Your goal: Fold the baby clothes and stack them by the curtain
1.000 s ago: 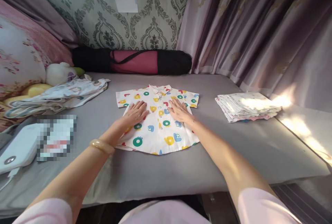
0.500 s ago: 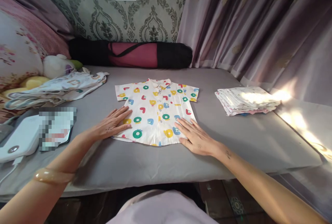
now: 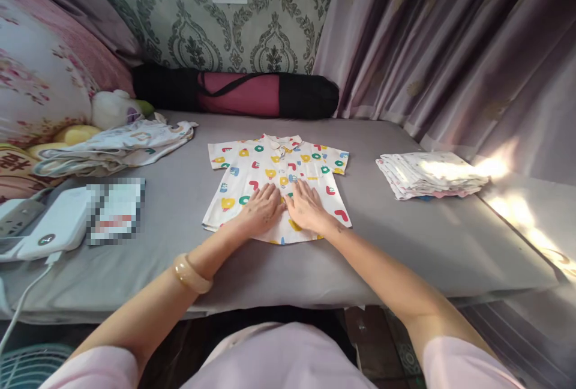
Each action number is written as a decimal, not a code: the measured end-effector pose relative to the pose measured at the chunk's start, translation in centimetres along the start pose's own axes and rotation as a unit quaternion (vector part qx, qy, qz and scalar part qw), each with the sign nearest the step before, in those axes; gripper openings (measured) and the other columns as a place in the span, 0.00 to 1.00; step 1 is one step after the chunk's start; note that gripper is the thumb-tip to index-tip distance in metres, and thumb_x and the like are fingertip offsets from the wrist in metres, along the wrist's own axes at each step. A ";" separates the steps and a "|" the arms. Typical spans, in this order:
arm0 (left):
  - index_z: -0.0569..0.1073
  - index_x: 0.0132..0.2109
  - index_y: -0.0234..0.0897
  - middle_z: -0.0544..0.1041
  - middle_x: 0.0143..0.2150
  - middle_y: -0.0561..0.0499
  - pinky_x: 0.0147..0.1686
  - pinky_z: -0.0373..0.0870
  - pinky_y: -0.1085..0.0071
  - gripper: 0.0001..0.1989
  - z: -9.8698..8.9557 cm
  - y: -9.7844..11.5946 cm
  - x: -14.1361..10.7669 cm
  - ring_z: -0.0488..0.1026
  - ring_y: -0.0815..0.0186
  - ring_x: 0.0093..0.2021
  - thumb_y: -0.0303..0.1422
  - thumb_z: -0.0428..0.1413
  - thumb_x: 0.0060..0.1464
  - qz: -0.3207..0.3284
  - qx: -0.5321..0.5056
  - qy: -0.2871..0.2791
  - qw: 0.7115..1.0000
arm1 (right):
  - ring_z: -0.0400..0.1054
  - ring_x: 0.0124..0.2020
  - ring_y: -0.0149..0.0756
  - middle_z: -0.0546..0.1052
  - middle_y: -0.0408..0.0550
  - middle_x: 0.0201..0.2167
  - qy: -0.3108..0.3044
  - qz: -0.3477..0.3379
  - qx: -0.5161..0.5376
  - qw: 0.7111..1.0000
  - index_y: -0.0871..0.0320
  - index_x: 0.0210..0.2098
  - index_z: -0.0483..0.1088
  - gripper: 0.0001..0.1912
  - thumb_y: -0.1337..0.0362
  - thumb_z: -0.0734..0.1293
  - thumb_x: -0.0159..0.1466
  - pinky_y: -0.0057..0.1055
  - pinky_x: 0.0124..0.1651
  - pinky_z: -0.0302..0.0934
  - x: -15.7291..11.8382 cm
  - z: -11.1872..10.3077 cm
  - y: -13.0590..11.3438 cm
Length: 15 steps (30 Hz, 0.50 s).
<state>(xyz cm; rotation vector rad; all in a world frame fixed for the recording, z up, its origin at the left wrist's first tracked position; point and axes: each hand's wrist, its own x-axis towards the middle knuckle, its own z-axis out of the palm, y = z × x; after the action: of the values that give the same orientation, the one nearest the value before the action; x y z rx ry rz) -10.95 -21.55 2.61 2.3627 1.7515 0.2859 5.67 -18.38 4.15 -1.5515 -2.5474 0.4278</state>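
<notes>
A small white short-sleeved shirt (image 3: 310, 164) with coloured letter prints lies spread flat on the grey bed surface (image 3: 387, 245), its collar toward the back. My left hand (image 3: 262, 209) rests palm down on the lower middle of the shirt, fingers laid flat. Close beside it, my right hand (image 3: 305, 206) also lies flat on the cloth, just right of the button line. The fingertips of both hands nearly meet. Neither hand grips anything. Parts of the shirt's front and hem are hidden under the hands and wrists.
Folded cloths (image 3: 432, 176) are stacked at the right. On the left are a loose printed garment (image 3: 121, 146), a white power bank (image 3: 63, 221), a blurred phone (image 3: 116, 209), a power strip (image 3: 18, 218) and plush toys (image 3: 114, 110). A black and red bag (image 3: 243, 95) lies along the wall.
Both hands have moved inward from the shirt's sides to its middle. The view has shifted slightly, showing more of the left side.
</notes>
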 end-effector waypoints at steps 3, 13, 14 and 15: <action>0.58 0.65 0.25 0.55 0.69 0.31 0.66 0.49 0.49 0.30 1.2 0.8 -1.9 0.49 0.48 0.70 0.44 0.38 0.67 -0.021 0.023 0.013 0.999 | 0.39 0.71 0.52 0.48 0.64 0.70 0.014 -0.010 -0.020 1.000 0.69 0.68 0.49 0.33 0.53 0.49 0.71 0.52 0.69 0.36 -2.0 1.6 -0.3; 0.64 0.63 0.36 0.64 0.66 0.40 0.62 0.60 0.55 0.24 -0.7 1.7 -10.5 0.60 0.53 0.66 0.41 0.42 0.65 0.100 -0.037 0.031 0.994 | 0.44 0.70 0.48 0.51 0.59 0.69 0.003 -0.179 -0.026 0.984 0.65 0.67 0.54 0.29 0.57 0.53 0.71 0.49 0.69 0.43 -12.6 0.4 -2.1; 0.67 0.61 0.38 0.69 0.62 0.42 0.59 0.65 0.59 0.22 -1.5 1.4 -10.1 0.66 0.56 0.62 0.39 0.41 0.66 0.092 -0.066 0.022 0.993 | 0.47 0.69 0.47 0.55 0.58 0.68 0.001 -0.185 -0.022 0.982 0.65 0.66 0.58 0.27 0.58 0.52 0.71 0.48 0.69 0.44 -12.4 0.0 -2.4; 0.68 0.59 0.40 0.74 0.58 0.44 0.54 0.69 0.63 0.21 -2.2 0.8 -9.2 0.72 0.59 0.57 0.36 0.39 0.66 0.070 -0.091 0.020 0.993 | 0.49 0.68 0.46 0.59 0.58 0.66 0.004 -0.189 -0.019 0.982 0.64 0.64 0.61 0.26 0.59 0.52 0.72 0.46 0.69 0.44 -11.7 -0.3 -2.8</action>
<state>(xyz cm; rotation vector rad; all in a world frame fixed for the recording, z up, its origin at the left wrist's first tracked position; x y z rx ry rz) -13.46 -30.53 4.54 2.3650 1.5065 0.4962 8.83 -29.90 5.69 -1.0347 -2.7702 0.3255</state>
